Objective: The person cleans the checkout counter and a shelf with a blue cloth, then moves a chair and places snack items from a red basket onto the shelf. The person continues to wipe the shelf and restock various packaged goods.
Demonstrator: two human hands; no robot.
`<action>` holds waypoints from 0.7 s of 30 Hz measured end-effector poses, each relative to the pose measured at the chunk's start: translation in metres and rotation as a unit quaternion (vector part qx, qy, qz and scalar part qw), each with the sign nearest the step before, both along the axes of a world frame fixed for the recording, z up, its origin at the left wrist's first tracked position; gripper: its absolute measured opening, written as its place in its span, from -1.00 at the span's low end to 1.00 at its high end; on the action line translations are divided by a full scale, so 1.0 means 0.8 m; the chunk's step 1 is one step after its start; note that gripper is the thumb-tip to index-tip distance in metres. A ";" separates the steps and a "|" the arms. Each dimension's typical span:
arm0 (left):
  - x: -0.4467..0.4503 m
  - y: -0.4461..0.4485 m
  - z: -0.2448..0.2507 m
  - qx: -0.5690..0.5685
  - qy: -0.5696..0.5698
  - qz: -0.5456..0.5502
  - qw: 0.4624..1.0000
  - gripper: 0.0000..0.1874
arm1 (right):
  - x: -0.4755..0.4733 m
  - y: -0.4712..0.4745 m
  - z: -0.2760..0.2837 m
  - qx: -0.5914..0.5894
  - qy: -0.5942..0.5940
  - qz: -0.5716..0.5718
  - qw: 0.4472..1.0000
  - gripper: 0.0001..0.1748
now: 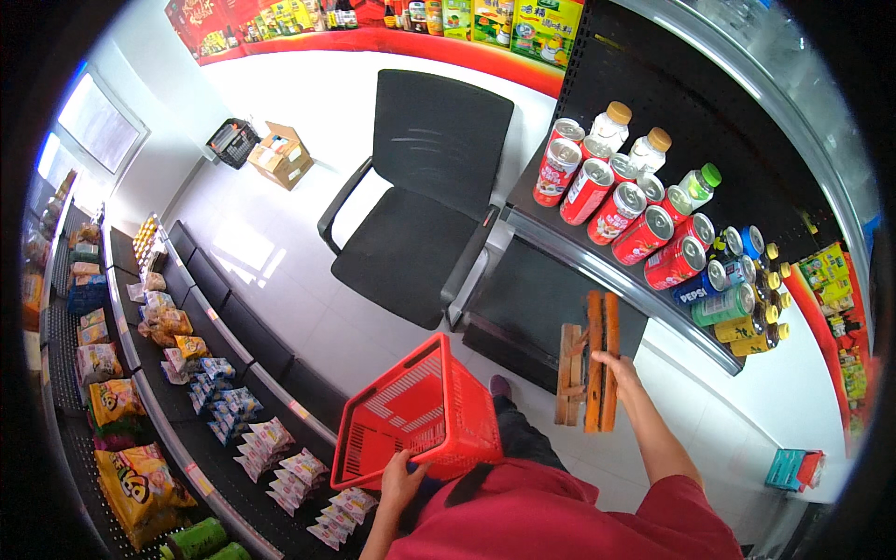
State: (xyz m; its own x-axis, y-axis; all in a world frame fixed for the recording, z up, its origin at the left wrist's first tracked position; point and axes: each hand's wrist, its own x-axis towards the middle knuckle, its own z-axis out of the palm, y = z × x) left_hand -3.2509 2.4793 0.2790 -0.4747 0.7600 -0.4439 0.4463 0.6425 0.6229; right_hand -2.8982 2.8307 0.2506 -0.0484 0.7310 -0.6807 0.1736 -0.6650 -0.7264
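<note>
My left hand [400,481] grips the near rim of a red plastic shopping basket [476,420], which is tilted in front of my body with its slotted inside showing. No goods can be made out in it. In my right hand [616,367] is a folding wooden stool or rack [593,392] of orange-brown slats, held by one of its bars beside the lower black shelf. Part of my right fingers is hidden behind the slats. To the upper right of the wooden piece, red drink cans [624,213] and bottles stand in rows on a black shelf.
A black mesh office chair [413,245] stands ahead, near the lower shelf [539,301]. Snack shelving [210,392] with bagged goods curves along the left. Farther off are an open cardboard box [283,162] and a black crate [233,143]. A teal and red box [795,470] lies at the far right.
</note>
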 end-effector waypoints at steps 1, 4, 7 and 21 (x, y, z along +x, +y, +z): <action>0.002 0.006 0.001 -0.006 -0.007 0.005 1.000 -0.58 | 0.001 0.015 -0.016 0.001 -0.005 -0.063 0.998 -0.35; 0.007 0.021 0.006 0.000 -0.015 0.013 1.000 -0.59 | 0.006 0.055 -0.060 -0.043 0.104 -0.207 0.972 -0.38; 0.013 0.034 0.010 -0.007 -0.004 0.016 1.000 -0.59 | 0.011 0.090 -0.094 -0.079 0.179 -0.303 0.933 -0.42; 0.038 0.059 0.015 -0.044 -0.008 0.088 0.995 -0.63 | 0.001 0.247 -0.243 -0.131 0.222 -0.521 0.814 -0.73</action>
